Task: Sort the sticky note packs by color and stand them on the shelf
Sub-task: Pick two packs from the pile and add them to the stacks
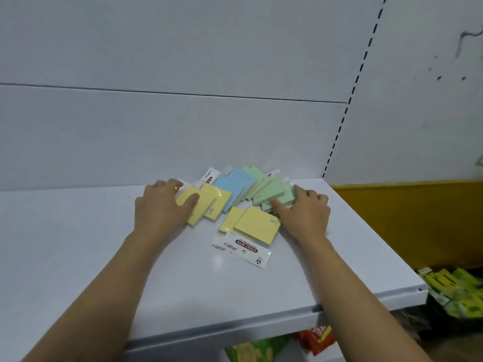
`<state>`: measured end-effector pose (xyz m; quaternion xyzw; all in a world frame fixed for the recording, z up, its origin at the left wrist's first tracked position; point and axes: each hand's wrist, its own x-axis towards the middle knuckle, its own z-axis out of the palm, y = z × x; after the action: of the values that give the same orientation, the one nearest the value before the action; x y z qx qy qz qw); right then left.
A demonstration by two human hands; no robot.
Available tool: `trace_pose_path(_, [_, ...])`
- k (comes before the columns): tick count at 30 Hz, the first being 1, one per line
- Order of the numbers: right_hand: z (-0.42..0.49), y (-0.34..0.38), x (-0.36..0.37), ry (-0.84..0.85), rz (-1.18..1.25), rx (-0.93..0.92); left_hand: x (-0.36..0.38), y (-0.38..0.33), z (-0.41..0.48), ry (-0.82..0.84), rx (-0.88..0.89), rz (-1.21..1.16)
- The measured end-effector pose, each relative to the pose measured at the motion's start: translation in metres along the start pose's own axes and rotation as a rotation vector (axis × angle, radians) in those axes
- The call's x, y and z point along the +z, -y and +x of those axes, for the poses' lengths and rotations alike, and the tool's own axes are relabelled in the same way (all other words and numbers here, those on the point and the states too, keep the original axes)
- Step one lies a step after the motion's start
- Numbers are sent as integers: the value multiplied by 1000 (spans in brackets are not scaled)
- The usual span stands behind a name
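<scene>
A loose heap of sticky note packs lies flat on the white shelf (78,244). Yellow packs (213,202) sit at the left of the heap, blue packs (236,185) in the middle and green packs (271,190) at the right. Nearer me lies another yellow pack (254,223) with its "STICKY NOTE" header card facing me. My left hand (163,205) grips the leftmost yellow pack, thumb on top and fingers curled over its far edge. My right hand (304,209) holds the green packs from the right, thumb on top.
The shelf's white back panel (156,131) rises just behind the heap. A slotted upright (347,105) and a yellow ledge (407,218) stand to the right. Green packages (454,291) lie lower right, snack bags (287,343) under the shelf's front edge.
</scene>
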<state>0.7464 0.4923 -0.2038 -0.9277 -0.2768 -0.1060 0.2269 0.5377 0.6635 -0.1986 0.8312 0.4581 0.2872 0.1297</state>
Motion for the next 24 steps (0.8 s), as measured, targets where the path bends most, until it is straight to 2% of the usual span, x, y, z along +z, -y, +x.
trace_pose_path(3, [0, -3, 3, 6, 8, -5, 5, 5, -5, 61, -86, 96])
trace_pose_path(8, [-2, -3, 3, -2, 77, 9, 13, -5, -9, 189, -27, 243])
trace_pose_path(12, [-1, -3, 4, -1, 161, 26, 11, -4, -7, 206, 41, 165])
trace_pose_path(16, [-1, -6, 5, -11, 181, 19, 12, -8, -10, 170, 195, 92])
trace_pose_path(20, [-4, -7, 6, -42, 125, -14, 17, -15, -13, 186, 314, 26])
trace_pose_path(24, [-3, -2, 0, -67, 5, -76, 18, -12, -11, 196, 313, 5])
